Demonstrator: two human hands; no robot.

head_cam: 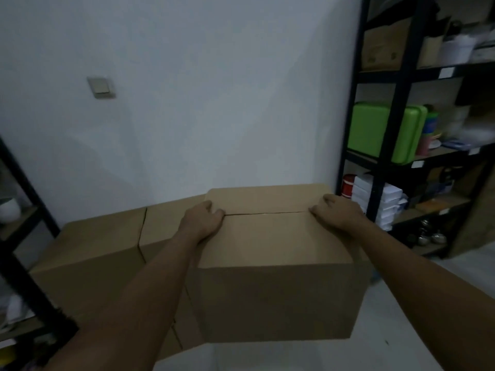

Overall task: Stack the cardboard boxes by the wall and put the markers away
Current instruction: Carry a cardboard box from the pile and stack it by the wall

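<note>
Head view, dim room. A closed cardboard box (270, 263) fills the lower centre of the frame, held between two bare hands. The left hand (202, 219) sits on the box's left top edge and the right hand (337, 214) on its right top edge; both lie at the ends of the seam where the two top flaps meet. On each hand the fingers are curled and pressed together, their tips bent down onto the lid beside the seam (whether any fingertip enters the seam gap cannot be told). The box thus lies between the two hands, with the forearms running along its left and right sides toward the lower corners of the frame.

The box's long axis runs left to right across the frame, parallel to the seam; its lid faces up and its near side faces the camera. The top appears roughly level.

To the left and behind it, at centre left, stands a second cardboard box (107, 245), also closed, close against the white wall (201, 89); the held box overlaps it in the view, and whether they touch cannot be told. A light switch (101, 87) is at upper left on the wall. A black shelf rack (385, 129) occupies the right of the frame, carrying a green case (375, 132) at mid-height.
</note>
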